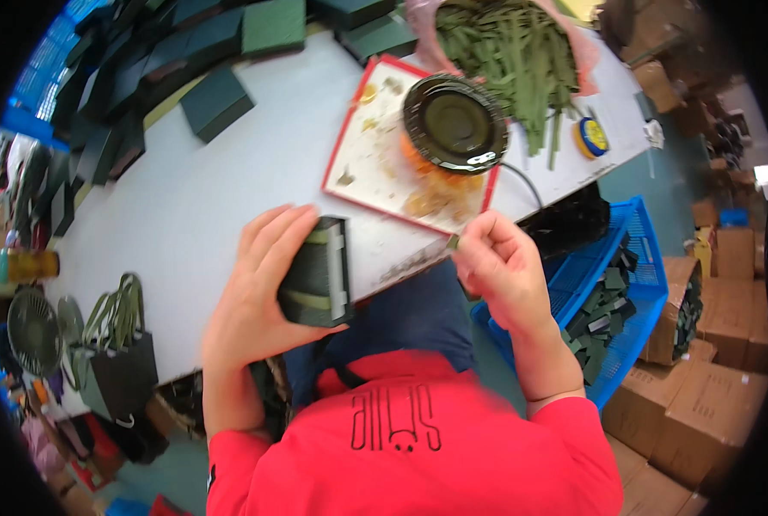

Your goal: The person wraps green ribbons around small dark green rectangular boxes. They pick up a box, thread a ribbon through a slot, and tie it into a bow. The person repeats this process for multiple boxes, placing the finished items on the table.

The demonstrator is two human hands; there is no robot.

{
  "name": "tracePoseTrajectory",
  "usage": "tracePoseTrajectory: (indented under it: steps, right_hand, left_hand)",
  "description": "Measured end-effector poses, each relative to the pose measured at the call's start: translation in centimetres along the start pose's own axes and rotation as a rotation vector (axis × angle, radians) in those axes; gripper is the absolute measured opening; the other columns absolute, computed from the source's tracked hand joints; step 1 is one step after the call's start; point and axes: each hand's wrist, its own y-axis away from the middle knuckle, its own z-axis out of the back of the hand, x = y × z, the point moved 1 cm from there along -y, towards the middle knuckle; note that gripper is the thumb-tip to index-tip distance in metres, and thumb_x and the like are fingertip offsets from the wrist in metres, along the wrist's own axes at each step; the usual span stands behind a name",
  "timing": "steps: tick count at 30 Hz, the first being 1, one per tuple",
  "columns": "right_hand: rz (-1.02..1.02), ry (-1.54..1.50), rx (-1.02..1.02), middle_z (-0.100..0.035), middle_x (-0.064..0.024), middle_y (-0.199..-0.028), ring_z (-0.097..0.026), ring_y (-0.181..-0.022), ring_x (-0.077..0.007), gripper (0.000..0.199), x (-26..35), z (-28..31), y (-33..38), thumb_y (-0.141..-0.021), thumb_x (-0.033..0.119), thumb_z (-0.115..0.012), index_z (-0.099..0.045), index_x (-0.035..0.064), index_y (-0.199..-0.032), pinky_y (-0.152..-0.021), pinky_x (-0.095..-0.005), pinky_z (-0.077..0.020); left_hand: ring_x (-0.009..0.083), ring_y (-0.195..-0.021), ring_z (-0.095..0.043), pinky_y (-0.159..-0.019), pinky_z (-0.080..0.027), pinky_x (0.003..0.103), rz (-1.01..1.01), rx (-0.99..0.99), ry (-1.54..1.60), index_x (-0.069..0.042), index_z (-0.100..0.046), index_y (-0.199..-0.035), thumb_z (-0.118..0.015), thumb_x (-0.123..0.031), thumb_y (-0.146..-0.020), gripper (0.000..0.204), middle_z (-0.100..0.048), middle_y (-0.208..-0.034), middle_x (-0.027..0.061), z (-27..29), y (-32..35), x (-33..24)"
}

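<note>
**Dark green box in hand at the near table edge**

Head view: my left hand point(259, 288) is clamped around a dark green box point(318, 273) at the near edge of the grey table point(212, 189). My right hand point(500, 262) pinches a small green strip point(454, 242) just right of it, near the red-rimmed tray point(354, 120).

Single view, head-worn fisheye, looking steeply down from above the person's chest. Red shirt fills the near lower edge; both forearms enter from below. Left hand point(259, 284) and right hand point(500, 262) sit close under the lens, mid-frame. The white tabletop point(195, 198) runs diagonally from near left to far right, its edges bowed by the lens. Far rim takes in dark green boxes point(216, 103); the right side looks down past the tabletop edge to a blue crate point(638, 258) and cardboard cartons point(702, 413). Black vignette rings the corners.
</note>
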Motion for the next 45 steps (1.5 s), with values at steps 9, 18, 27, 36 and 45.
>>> tracePoseTrajectory:
  steps: [9, 18, 27, 36, 45]
  right_hand:
    - [-0.314, 0.022, 0.297, -0.056, 0.0055, -0.080, -0.050, -0.068, 0.0000, 0.019, -2.2, -5.1, 0.4, -0.095, 0.014, -0.073, -0.056, 0.0064, -0.092, -0.059, -0.0178, -0.0393]
    - [-0.328, 0.078, 0.351, -0.058, 0.0049, -0.081, -0.051, -0.073, -0.0011, 0.020, -2.9, -5.1, 0.0, -0.096, 0.017, -0.071, -0.056, 0.0033, -0.093, -0.064, -0.0197, -0.0421]
    - [-0.228, 0.462, 0.366, -0.061, -0.0035, -0.072, -0.052, -0.066, -0.0096, 0.026, -3.7, -5.0, -0.3, -0.093, 0.022, -0.067, -0.060, -0.0013, -0.085, -0.060, -0.0296, -0.0442]
    - [-0.389, 0.280, 0.483, -0.070, -0.0092, -0.095, -0.064, -0.078, -0.0137, 0.030, -2.4, -4.1, -1.1, -0.103, 0.026, -0.057, -0.065, -0.0031, -0.102, -0.074, -0.0316, -0.0533]
    - [0.332, 0.241, 0.105, -0.073, -0.0100, -0.095, -0.068, -0.078, -0.0148, 0.029, -4.6, -1.0, 3.4, -0.106, 0.021, -0.053, -0.066, -0.0030, -0.115, -0.071, -0.0295, -0.0543]
  left_hand:
    - [0.0382, -0.122, -0.051, -0.102, -0.047, 0.045, -0.108, 0.020, 0.140, -0.002, -0.050, -0.142, -0.092, -0.018, -0.053, 0.100, -0.054, -0.140, 0.0135, -0.5, -0.6, -0.8]
    - [0.0383, -0.120, -0.052, -0.101, -0.047, 0.046, -0.136, 0.024, 0.163, -0.002, -0.050, -0.142, -0.091, -0.017, -0.053, 0.100, -0.054, -0.140, 0.0141, -0.7, -0.7, -0.7]
    - [0.0387, -0.121, -0.054, -0.102, -0.046, 0.046, -0.182, 0.049, 0.073, 0.001, -0.055, -0.136, -0.090, -0.018, -0.056, 0.089, -0.058, -0.136, 0.0154, -1.0, -0.9, -1.0]
    - [0.0372, -0.120, -0.052, -0.102, -0.045, 0.047, -0.127, -0.018, 0.059, -0.003, -0.055, -0.137, -0.087, -0.016, -0.057, 0.087, -0.057, -0.136, 0.0131, -1.3, -0.5, -0.9]
    - [0.0398, -0.125, -0.050, -0.105, -0.044, 0.048, -0.062, -0.050, 0.001, -0.003, -0.053, -0.140, -0.090, -0.018, -0.053, 0.096, -0.055, -0.139, 0.0151, -0.7, -0.7, -0.8]
